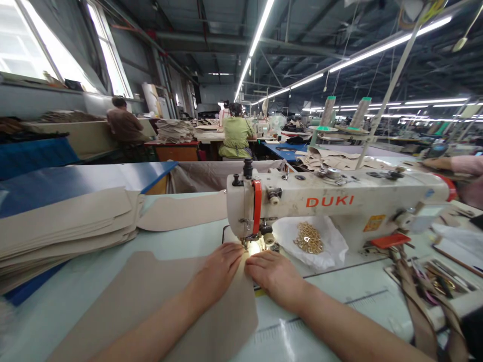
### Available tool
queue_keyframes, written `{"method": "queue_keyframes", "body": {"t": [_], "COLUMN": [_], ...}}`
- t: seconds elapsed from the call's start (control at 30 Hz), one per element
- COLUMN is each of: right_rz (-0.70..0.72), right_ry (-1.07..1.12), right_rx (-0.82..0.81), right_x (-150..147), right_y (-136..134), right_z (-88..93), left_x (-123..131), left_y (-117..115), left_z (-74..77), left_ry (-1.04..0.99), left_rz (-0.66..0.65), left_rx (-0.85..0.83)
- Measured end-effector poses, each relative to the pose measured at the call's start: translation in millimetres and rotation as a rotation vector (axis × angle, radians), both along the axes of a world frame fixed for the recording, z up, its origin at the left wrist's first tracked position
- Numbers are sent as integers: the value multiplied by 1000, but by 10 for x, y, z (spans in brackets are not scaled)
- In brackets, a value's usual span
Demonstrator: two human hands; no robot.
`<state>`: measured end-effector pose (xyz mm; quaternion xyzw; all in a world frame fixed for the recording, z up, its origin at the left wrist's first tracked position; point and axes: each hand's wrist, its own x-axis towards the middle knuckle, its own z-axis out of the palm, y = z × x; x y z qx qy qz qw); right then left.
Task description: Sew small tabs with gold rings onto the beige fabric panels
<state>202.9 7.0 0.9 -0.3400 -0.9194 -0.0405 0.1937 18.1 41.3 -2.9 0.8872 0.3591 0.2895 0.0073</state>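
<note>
A large beige leather-like panel (158,281) lies across the front of the table, its edge reaching under the lit needle area of a white sewing machine (287,193). My left hand (222,264) rests flat on the panel, fingers stretched toward the presser foot. On the other side of the needle, my right hand (277,276) is closed, its bent fingertips beside the panel's edge. What those fingertips hold, if anything, is hidden. Beneath the machine arm, a white plastic sheet (335,246) carries a heap of gold-coloured metal rings (308,239).
Stacked beige panels (64,226) lie at left, with a single panel (184,210) behind. Straps (418,301) hang beside a tool tray (445,276) at right. Ahead sits a person in a green top (236,133); another person (124,123) sits farther left. A pink sleeve (466,165) shows at right.
</note>
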Motion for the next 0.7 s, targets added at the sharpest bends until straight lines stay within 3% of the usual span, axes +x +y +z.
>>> {"method": "queue_keyframes", "body": {"t": [0.33, 0.57, 0.7], "right_rz": [21, 21, 13], "right_ry": [-9, -31, -35], "right_rx": [7, -9, -24], "right_x": [-2, -16, -30], "right_y": [49, 25, 41], "right_z": [-29, 14, 29], "left_x": [-44, -37, -62], "left_y": [-39, -10, 25], "left_z": [-46, -35, -89], "left_ry": [162, 145, 133], "left_rz": [-15, -42, 4], "left_rx": [-44, 1, 2]}}
